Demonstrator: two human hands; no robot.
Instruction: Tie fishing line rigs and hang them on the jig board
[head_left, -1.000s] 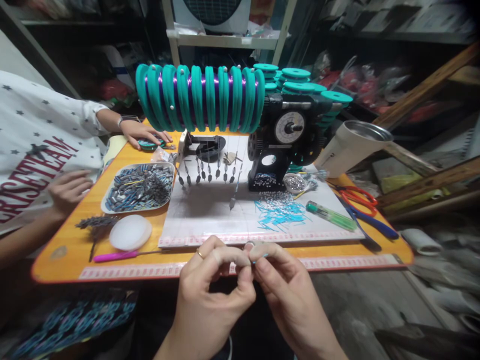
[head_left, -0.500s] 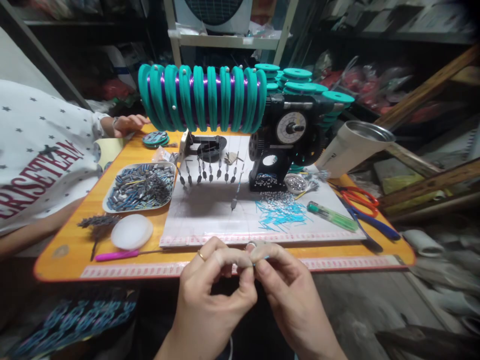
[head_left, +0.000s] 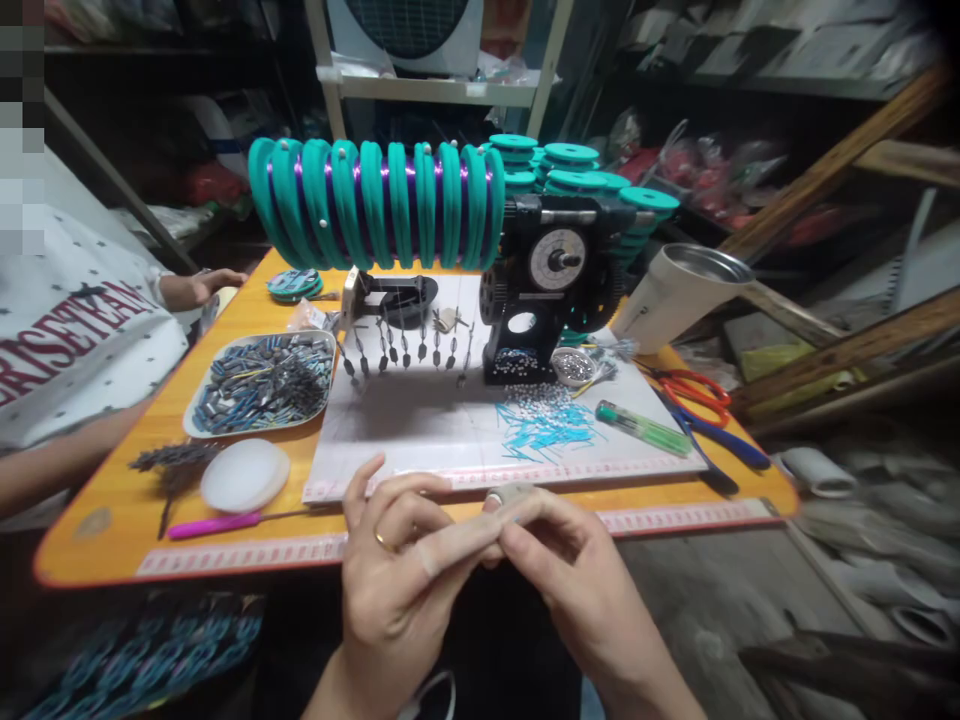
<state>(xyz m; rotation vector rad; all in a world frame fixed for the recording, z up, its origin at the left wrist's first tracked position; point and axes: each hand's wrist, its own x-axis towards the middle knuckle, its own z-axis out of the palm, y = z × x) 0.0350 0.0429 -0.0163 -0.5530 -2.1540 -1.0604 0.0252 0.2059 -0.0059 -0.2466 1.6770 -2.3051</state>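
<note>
My left hand [head_left: 405,560] and my right hand [head_left: 570,550] meet at the front edge of the table. My left index finger, wrapped in pale tape, reaches straight across to the fingertips of my right hand, whose thumb and index finger are pinched together. A speck of light blue shows at the pinch; what is held there is mostly hidden. Just beyond my hands, light-blue sticks [head_left: 536,432] and small silvery beads [head_left: 544,400] lie on the white board [head_left: 397,430]. Several dark weights [head_left: 406,350] hang on threads below a row of teal spools [head_left: 375,205] wound with purple wire.
A white tray [head_left: 196,412] of grey and blue pieces, a white round lid [head_left: 245,474] and a pink-handled tool [head_left: 214,525] are at left. Blue-handled pliers [head_left: 731,440], red-handled scissors [head_left: 694,395] and a tilted white cup [head_left: 667,300] stand right. A co-worker's hand [head_left: 214,285] is beyond the tray.
My left index finger has straightened and my other left fingers have lifted and spread. The lowest hanging weight has risen towards the others. The view has shifted slightly right.
</note>
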